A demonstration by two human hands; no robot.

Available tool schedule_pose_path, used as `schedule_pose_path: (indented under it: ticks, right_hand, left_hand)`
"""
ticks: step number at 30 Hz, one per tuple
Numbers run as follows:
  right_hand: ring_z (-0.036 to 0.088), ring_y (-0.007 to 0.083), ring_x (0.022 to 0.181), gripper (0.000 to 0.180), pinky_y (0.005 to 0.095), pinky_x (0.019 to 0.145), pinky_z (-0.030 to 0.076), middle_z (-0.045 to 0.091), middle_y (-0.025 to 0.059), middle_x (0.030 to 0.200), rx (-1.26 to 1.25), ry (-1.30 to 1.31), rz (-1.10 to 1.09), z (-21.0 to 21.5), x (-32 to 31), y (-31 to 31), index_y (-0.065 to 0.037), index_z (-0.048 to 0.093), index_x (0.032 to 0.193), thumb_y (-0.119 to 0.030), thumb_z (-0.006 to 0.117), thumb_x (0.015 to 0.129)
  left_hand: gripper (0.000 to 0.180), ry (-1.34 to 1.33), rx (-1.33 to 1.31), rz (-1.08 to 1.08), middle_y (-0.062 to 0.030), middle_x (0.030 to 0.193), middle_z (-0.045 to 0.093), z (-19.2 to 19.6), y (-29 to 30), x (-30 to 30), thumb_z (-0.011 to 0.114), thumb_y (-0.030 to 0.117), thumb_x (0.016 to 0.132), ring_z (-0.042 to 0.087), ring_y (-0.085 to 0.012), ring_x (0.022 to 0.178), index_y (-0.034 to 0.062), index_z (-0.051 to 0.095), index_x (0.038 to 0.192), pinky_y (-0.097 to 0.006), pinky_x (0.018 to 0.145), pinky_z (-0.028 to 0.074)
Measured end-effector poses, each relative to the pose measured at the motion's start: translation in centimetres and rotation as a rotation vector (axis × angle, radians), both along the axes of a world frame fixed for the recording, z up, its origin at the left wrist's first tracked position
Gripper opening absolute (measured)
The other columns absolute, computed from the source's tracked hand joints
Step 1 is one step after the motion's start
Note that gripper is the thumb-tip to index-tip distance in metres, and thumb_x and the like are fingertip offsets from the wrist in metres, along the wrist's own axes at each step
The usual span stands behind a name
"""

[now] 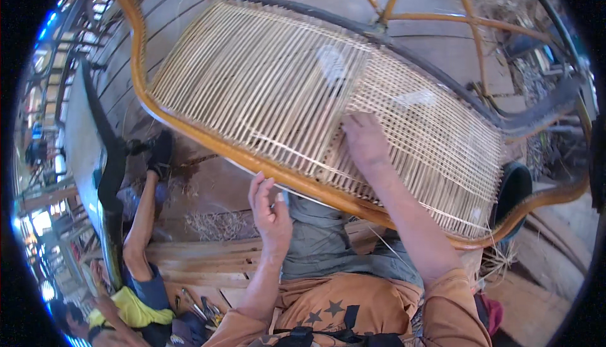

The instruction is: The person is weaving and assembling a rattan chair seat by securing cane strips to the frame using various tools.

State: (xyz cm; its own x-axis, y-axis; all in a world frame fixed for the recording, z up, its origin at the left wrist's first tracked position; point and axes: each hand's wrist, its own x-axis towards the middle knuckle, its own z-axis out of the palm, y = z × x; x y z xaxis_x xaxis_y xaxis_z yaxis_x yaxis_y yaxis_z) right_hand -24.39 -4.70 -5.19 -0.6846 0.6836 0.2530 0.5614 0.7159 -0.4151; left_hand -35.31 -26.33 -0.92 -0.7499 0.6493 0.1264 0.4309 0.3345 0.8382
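Across my lap leans a curved rattan frame (237, 150) with a cane panel (227, 69) stretched in it. Its left part has bare parallel strands; the right part carries a close crosswise weave (442, 129). My right hand (366, 142) lies on the panel where the weave meets the bare strands, fingers bent and together; whatever is under the fingertips is hidden. Below the frame's near rail is my left hand (271, 211), palm up, fingers loosely curled and apart. A pale strand (303, 194) runs along the rail's underside beside it. Two whitish patches lie on the panel.
At lower left sits another person in a yellow shirt (129, 312), beside a large pale panel with a dark edge (88, 151). Hand tools (202, 309) lie on wooden boards (202, 258). A dark bucket (514, 198) and loose fibre scraps (499, 258) are at right.
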Motion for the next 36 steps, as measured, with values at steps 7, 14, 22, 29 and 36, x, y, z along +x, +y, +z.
schedule_pose_path:
  ticks: [7, 14, 22, 29, 36]
  right_hand:
    - [0.049, 0.0334, 0.109, 0.031, 0.0431, 0.094, 0.042, 0.055, 0.0112, 0.113, -0.088, -0.117, -0.045, 0.9, -0.8, -1.1, -0.005, 0.059, 0.111, -0.014, 0.060, 0.082]
    - [0.038, 0.0385, 0.125, 0.038, 0.0509, 0.104, 0.032, 0.042, 0.0152, 0.133, -0.225, -0.159, -0.075, 2.8, 0.2, -1.6, -0.005, 0.054, 0.120, -0.024, 0.059, 0.088]
    - [0.056, 0.0300, 0.101, 0.021, 0.0356, 0.083, 0.052, 0.058, 0.0123, 0.106, -0.172, 0.143, -0.215, 3.1, 7.4, 0.2, -0.009, 0.063, 0.101, -0.005, 0.067, 0.080]
    - [0.061, 0.0357, 0.089, 0.017, 0.0406, 0.081, 0.048, 0.065, 0.0177, 0.094, -0.183, 0.110, -0.705, 0.3, 22.3, 12.0, -0.004, 0.065, 0.098, -0.015, 0.056, 0.089]
    - [0.062, 0.0350, 0.091, 0.019, 0.0396, 0.081, 0.047, 0.065, 0.0170, 0.097, -0.186, 0.028, -0.894, -1.1, 30.1, 20.1, -0.008, 0.066, 0.101, -0.017, 0.057, 0.088]
  left_hand:
    - [0.039, -0.064, -0.009, -0.039, -0.0148, 0.134, 0.041, -0.1, 0.0, 0.8, 0.047, -0.009, 0.083, 0.041, -0.0278, 0.125, 0.0003, 0.050, 0.121, -0.037, 0.107, 0.031]
    - [0.041, -0.027, -0.035, -0.095, -0.0151, 0.137, 0.037, -0.1, 0.4, 2.4, 0.047, -0.008, 0.083, 0.038, -0.0274, 0.128, -0.0002, 0.048, 0.123, -0.037, 0.106, 0.031]
    - [0.043, -0.094, -0.071, -0.060, -0.0150, 0.142, 0.030, -0.5, 0.4, 2.1, 0.047, -0.006, 0.084, 0.036, -0.0270, 0.129, -0.0006, 0.045, 0.126, -0.036, 0.103, 0.034]
    - [0.052, -0.064, -0.063, -0.103, -0.0151, 0.146, 0.023, -0.3, 0.9, 2.6, 0.048, -0.004, 0.086, 0.034, -0.0283, 0.130, 0.0012, 0.034, 0.136, -0.038, 0.103, 0.035]
    - [0.050, -0.525, 0.139, 0.207, -0.0164, 0.140, 0.037, -1.0, 0.5, 2.0, 0.042, 0.012, 0.097, 0.041, -0.0268, 0.125, -0.0013, 0.023, 0.142, -0.038, 0.105, 0.033]
